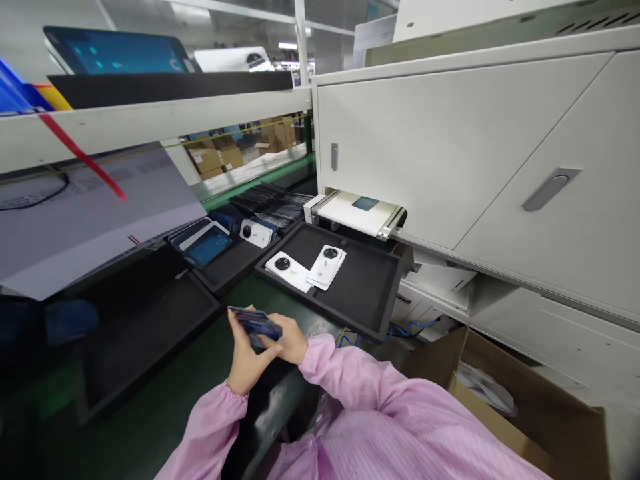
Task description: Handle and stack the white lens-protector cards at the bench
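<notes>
A white cabinet (450,133) fills the right side, with a handle (550,189) on its slanted door. From a slot low in its front a short conveyor (350,215) sticks out, carrying one small flat piece (365,203). To the left a long shelf (150,123) runs across, with a red strip (80,157) hanging down it and a large grey sheet (95,220) leaning below.

A green bench (165,400) lies under the hands. On it, just below the conveyor, sits a black tray (370,287) holding two white phones (306,268) face down, one overlapping the other. Behind it a second tray (230,263) holds another white phone (255,233) and blue-faced phones (207,245). A dark tray (140,333) lies at the left. An open carton (520,407) stands at the lower right, with something white inside.

Both arms wear pink sleeves (360,393). The left hand (245,367) and the right hand (287,343) meet over the bench edge, well apart from the trays, and together hold a blue phone (255,323). The left cups it from beneath, the right pinches its near end. The phone is tilted and blurred, so its details cannot be told.
</notes>
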`<act>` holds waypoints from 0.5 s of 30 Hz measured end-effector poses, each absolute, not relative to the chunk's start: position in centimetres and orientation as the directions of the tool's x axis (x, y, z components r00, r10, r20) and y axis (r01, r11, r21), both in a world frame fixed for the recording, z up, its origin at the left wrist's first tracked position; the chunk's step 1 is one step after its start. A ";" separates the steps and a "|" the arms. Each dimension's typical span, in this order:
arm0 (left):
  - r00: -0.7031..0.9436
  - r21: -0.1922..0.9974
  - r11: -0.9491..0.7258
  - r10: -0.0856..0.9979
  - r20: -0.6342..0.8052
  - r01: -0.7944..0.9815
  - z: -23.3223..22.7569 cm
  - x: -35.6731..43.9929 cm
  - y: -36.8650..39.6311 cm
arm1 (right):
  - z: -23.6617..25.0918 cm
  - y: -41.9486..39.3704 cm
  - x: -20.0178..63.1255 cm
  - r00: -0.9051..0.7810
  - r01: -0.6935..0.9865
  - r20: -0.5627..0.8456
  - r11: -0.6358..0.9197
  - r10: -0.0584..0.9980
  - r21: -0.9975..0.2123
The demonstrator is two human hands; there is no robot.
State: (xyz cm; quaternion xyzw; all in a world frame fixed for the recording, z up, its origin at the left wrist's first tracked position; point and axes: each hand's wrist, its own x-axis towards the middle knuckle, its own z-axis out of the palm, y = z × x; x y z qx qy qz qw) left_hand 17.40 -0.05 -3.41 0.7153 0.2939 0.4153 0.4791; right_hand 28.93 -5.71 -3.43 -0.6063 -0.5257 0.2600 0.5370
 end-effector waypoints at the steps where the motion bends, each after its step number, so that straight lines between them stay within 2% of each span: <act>1: 0.415 0.920 -0.392 0.842 0.346 0.028 -3.5 17.3 -0.4 | -4.1 -5.5 28.0 0.273 0.393 0.269 0.149 0.924 -0.908; 4: 0.243 0.880 -0.466 0.867 0.436 0.084 -3.2 18.0 -0.8 | -4.6 -5.2 26.7 0.171 0.439 0.352 0.248 0.920 -0.863; 6: 0.184 0.865 -0.492 0.863 0.470 0.099 -3.0 18.2 -0.4 | -3.5 -5.6 27.4 0.013 0.452 0.360 0.315 0.933 -0.834; 8: 0.192 0.851 -0.519 0.845 0.498 0.077 -3.1 17.7 0.3 | -1.4 -6.0 29.8 -0.182 0.458 0.279 0.332 0.943 -0.824; 9: 0.212 0.845 -0.531 0.834 0.509 0.060 -3.3 17.3 0.6 | -0.2 -6.0 31.6 -0.162 0.471 0.194 0.249 0.967 -0.846; 10: 0.232 0.842 -0.538 0.825 0.515 0.043 -3.6 16.8 0.8 | 1.1 -5.9 33.6 0.000 0.483 0.098 0.085 0.995 -0.872; 11: 0.250 0.842 -0.538 0.820 0.514 0.032 -3.9 16.4 1.0 | 2.4 -5.6 35.8 0.255 0.506 0.024 -0.112 0.967 -0.855; 12: 0.264 0.844 -0.535 0.819 0.510 0.027 -4.2 16.0 1.1 | 3.5 -4.9 38.0 0.512 0.513 -0.007 -0.313 0.859 -0.799; 13: 0.275 0.848 -0.529 0.820 0.503 0.027 -4.5 15.7 1.1 | 4.4 -4.1 40.0 0.633 0.502 0.000 -0.411 0.774 -0.762; 15: 0.272 0.857 -0.514 0.828 0.490 0.022 -5.0 15.5 0.9 | 5.6 -2.2 43.1 0.741 0.469 -0.012 -0.531 0.671 -0.706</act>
